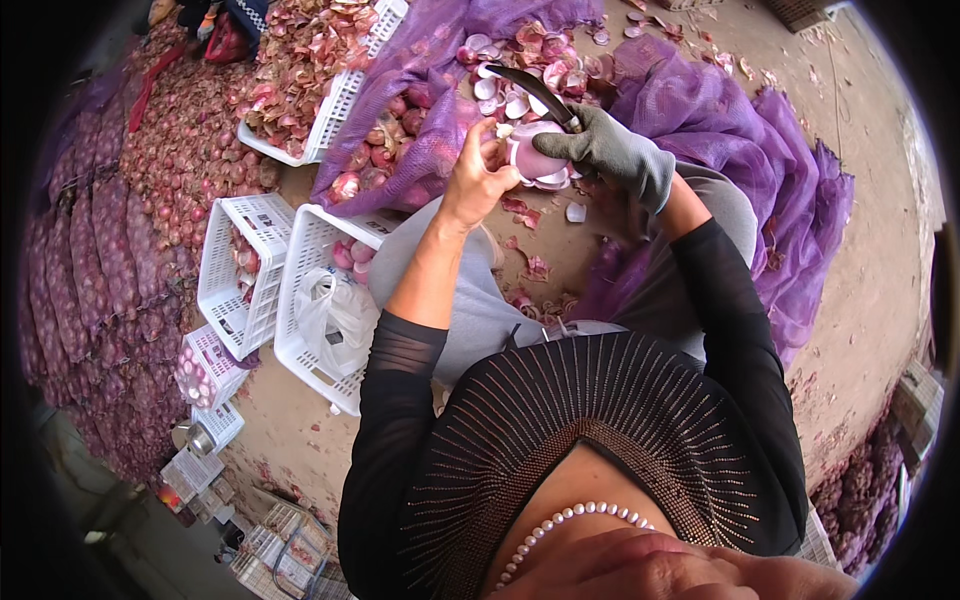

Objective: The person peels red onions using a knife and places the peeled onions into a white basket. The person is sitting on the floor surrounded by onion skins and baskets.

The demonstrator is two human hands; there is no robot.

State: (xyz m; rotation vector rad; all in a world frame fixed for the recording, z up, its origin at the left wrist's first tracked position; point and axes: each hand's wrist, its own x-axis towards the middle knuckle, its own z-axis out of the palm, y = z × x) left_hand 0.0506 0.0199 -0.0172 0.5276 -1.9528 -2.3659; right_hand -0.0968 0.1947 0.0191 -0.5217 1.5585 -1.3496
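Note:
My left hand (478, 180), bare, has its thumb and fingers around the left side of a pink onion (534, 154), near a small pale piece at its end. In a grey glove, my right hand (600, 150) grips the handle of a curved knife (534, 86), whose dark blade points up and left; its thumb lies on the onion. Below the onion are pale cut pieces. Just left of my left hand, a purple mesh sack (442, 142) lies open with red onions (382, 154) inside. Cut onion ends and skins (517, 101) lie beyond the knife.
White plastic crates (289, 330) stand at my left, one holding peeled onions (354, 255) and a plastic bag (337, 315). Purple mesh (697, 112) is heaped at my right. A crate of skins (330, 120), loose onions and filled sacks (97, 255) lie farther left. Part of another person (217, 22) shows top left.

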